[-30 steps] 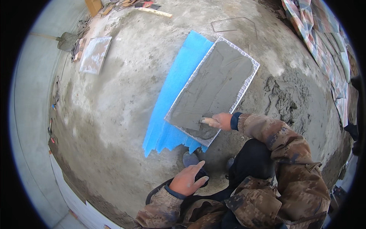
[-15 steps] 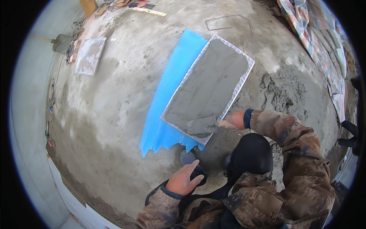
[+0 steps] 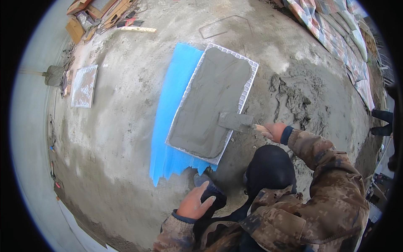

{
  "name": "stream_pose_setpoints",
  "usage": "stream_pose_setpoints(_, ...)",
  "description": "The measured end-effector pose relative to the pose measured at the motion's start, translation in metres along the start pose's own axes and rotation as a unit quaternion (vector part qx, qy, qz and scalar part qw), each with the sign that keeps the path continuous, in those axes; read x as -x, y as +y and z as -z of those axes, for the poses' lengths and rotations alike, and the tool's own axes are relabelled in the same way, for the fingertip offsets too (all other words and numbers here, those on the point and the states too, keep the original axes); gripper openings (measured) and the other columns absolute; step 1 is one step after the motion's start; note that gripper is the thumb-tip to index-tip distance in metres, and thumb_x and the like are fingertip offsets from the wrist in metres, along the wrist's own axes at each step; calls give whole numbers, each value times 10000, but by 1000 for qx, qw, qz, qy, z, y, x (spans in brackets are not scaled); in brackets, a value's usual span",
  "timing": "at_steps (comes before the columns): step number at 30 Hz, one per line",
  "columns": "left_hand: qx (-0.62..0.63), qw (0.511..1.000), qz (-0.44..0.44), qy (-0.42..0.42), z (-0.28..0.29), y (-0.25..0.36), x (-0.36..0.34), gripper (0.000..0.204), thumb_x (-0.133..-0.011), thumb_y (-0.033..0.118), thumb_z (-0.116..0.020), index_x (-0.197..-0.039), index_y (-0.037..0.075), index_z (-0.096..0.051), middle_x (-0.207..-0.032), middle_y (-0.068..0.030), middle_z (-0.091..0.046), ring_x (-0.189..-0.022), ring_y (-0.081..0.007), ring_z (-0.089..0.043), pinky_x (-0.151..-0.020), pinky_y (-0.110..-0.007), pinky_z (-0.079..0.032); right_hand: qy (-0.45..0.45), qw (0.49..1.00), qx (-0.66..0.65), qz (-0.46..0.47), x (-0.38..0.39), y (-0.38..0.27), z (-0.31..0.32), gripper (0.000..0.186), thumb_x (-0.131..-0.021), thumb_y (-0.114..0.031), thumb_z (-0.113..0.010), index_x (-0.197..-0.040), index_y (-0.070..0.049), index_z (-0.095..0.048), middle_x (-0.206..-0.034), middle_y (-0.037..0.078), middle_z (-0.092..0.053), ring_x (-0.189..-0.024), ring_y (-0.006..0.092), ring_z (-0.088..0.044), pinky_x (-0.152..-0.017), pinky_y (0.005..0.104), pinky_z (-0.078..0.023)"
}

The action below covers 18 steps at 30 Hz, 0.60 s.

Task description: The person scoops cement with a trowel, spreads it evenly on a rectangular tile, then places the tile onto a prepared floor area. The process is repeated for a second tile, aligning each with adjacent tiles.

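Observation:
A rectangular mould (image 3: pixel 242 98) with a notched pale rim is filled with smoothed grey wet mortar (image 3: pixel 201 96) and lies partly over a blue foam sheet (image 3: pixel 163 105). My right hand (image 3: pixel 274 131) grips the wooden handle of a mortar-covered trowel (image 3: pixel 235 120), whose blade lies across the mould's right edge in its lower half. My left hand (image 3: pixel 196 200) rests over my bent left knee below the mould, thumb and fingers apart, holding nothing.
Spilled wet mortar (image 3: pixel 300 101) spreads right of the mould, near a checked tarp (image 3: pixel 323 33). A patterned panel (image 3: pixel 84 86) and a shovel (image 3: pixel 54 75) are at left, wood scraps (image 3: pixel 75 27) at top left, a bent wire (image 3: pixel 222 19) above. Dark legs (image 3: pixel 382 122) show at far right.
My right hand has moved rightward with the trowel, and the blade has shifted from the mould's bottom end up along its right edge. The view has shifted; my left hand stays at my knee.

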<state>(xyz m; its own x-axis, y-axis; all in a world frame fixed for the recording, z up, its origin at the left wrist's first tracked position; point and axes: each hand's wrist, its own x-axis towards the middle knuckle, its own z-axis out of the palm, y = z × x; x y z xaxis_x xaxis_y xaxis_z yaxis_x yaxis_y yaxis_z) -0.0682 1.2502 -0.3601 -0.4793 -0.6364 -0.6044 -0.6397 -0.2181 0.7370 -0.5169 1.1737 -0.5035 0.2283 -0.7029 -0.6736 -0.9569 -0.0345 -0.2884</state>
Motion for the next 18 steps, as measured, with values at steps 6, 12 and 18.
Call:
stream_pose_setpoints(6,7,1000,9,-21,0,5,-7,654,-916,311,-678,-1432,-14,-443,-1293,-260,-581,-1209,-366,-571,-1035,-407,-439,16,993,86,81,4,0,-21,405,-976,-502,-486,-1018,-102,-525,-857,182,-683,-760,420,-664,-663,529,-524)
stream_pose_setpoints(12,-5,1000,10,-26,-2,3,-8,657,-913,320,-680,-1423,-25,-450,-1297,-268,-579,-1212,-377,-567,-1030,-411,-442,148,985,19,-87,-27,26,-3,388,-973,-474,-519,-1017,-89,-515,-851,182,-685,-713,414,-651,-644,519,-519)
stream_pose_setpoints(18,6,999,15,-32,-2,5,-7,668,-910,314,-686,-1440,-10,-439,-1305,-256,-584,-1229,-347,-570,-1043,-394,-437,247,951,-99,-158,-48,23,9,405,-981,-470,-512,-1014,-68,-526,-836,210,-675,-776,422,-646,-676,531,-496)
